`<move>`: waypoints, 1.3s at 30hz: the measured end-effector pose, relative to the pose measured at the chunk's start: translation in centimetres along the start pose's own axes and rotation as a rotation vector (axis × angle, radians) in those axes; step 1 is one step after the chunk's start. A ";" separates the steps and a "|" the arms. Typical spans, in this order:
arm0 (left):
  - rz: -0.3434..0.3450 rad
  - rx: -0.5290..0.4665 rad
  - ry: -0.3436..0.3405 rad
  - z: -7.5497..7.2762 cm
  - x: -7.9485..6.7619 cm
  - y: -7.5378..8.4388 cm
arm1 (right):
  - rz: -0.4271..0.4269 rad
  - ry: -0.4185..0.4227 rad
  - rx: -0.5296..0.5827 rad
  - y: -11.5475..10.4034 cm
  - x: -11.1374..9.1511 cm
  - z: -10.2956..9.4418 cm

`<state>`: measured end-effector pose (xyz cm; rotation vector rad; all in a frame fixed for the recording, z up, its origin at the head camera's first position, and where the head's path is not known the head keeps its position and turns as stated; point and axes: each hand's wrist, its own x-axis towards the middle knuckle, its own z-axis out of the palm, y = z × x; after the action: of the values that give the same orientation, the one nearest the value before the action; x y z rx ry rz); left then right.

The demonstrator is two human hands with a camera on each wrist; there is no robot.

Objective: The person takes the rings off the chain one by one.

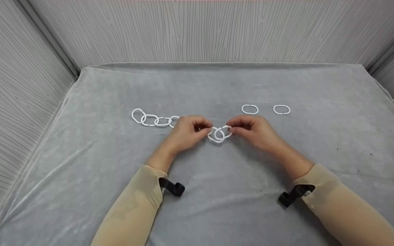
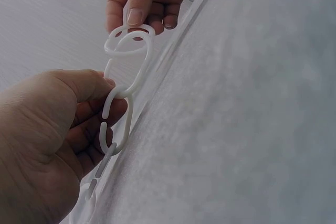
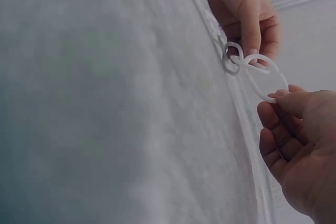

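Observation:
My left hand (image 1: 186, 133) pinches a white plastic chain link (image 2: 149, 56) between thumb and fingers. Facing it, my right hand (image 1: 257, 131) pinches another white link (image 3: 254, 85) by its outer end. These two oval links are looped through each other between the hands. From the left hand a chain of white links (image 1: 144, 120) trails leftward over the cloth, partly hidden behind that hand. In the left wrist view, a link with a small gap in its side (image 2: 129, 121) hangs from the pinched one.
Two loose white links, a nearer one (image 1: 250, 114) and one farther right (image 1: 281, 114), lie beyond the right hand. Grey cloth (image 1: 217, 205) covers the table. Pale wood-grain panels (image 1: 197, 30) stand at the back and sides.

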<state>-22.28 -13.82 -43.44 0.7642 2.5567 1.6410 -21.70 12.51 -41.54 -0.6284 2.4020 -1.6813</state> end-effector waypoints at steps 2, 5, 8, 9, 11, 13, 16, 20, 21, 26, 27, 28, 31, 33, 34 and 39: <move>0.004 -0.001 -0.001 -0.1 0.0 0.0 | -0.013 -0.010 -0.026 -0.2 0.3 0.0; 0.008 -0.002 -0.001 -0.1 0.0 0.1 | -0.032 -0.026 -0.070 -0.4 0.7 -0.1; 0.001 -0.002 0.002 -0.1 0.0 0.0 | -0.048 -0.041 -0.106 -0.6 1.0 0.0; -0.002 -0.002 0.003 -0.1 -0.1 0.0 | -0.052 -0.047 -0.112 -0.7 1.1 0.1; -0.008 0.000 0.004 -0.1 -0.1 0.0 | -0.059 -0.056 -0.128 -0.8 1.3 0.1; -0.014 0.001 0.002 -0.1 -0.2 -0.1 | -0.065 -0.064 -0.145 -0.9 1.4 0.2; -0.018 0.005 0.002 -0.1 -0.2 -0.1 | -0.083 -0.080 -0.182 -1.2 1.7 0.2; -0.016 0.002 0.005 -0.1 -0.3 -0.1 | -0.115 -0.092 -0.237 -1.4 1.9 0.1; -0.014 -0.003 0.004 -0.2 -0.3 -0.1 | -0.119 -0.093 -0.245 -1.4 2.0 0.1; -0.005 -0.021 0.000 -0.1 -0.2 -0.1 | -0.122 -0.091 -0.257 -1.5 2.1 0.1; -0.006 -0.025 -0.002 -0.1 -0.2 -0.1 | -0.123 -0.091 -0.259 -1.6 2.1 0.1; -0.007 -0.026 -0.002 -0.1 -0.1 -0.1 | -0.125 -0.090 -0.265 -1.6 2.1 0.2; -0.010 -0.025 -0.004 -0.1 -0.1 0.0 | -0.137 -0.088 -0.297 -1.8 2.2 0.2; -0.010 -0.024 -0.007 -0.1 0.0 0.0 | -0.144 -0.086 -0.316 -2.0 2.3 0.3; -0.010 -0.023 -0.008 -0.1 0.0 0.0 | -0.146 -0.085 -0.325 -2.0 2.3 0.4; -0.015 -0.018 -0.015 -0.1 0.0 0.0 | -0.174 -0.090 -0.344 -2.1 2.4 0.6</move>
<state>-22.33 -13.91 -43.36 0.7515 2.5275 1.6455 -23.15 10.41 -39.55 -0.9640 2.6578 -1.2671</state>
